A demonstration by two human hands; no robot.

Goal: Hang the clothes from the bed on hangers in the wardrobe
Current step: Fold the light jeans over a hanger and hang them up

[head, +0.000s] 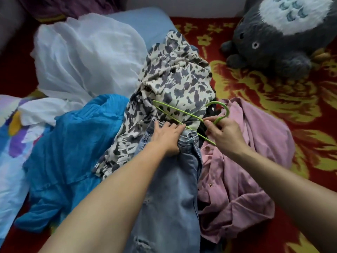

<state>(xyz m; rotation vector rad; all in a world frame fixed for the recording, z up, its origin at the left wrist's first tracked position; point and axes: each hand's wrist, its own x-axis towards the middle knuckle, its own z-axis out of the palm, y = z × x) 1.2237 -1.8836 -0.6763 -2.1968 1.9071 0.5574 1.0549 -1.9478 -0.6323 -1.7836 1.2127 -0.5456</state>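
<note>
A pile of clothes covers the bed. Light blue ripped jeans (pixel 173 189) lie in the middle, and my left hand (pixel 166 136) grips their waistband. My right hand (pixel 223 134) holds a thin green hanger (pixel 175 114) by the neck below its hook, and the hanger rests across a cream garment with dark blotches (pixel 175 79). A pink shirt (pixel 242 161) lies to the right, a bright blue garment (pixel 73 152) to the left, and a sheer white one (pixel 85 55) behind it. No wardrobe is in view.
The bedspread (pixel 282 99) is red with yellow flowers. A grey plush toy (pixel 273 39) lies at the far right corner. A pale blue pillow (pixel 145 24) sits behind the pile, and flower-print bedding (pixel 11 139) is at the left edge.
</note>
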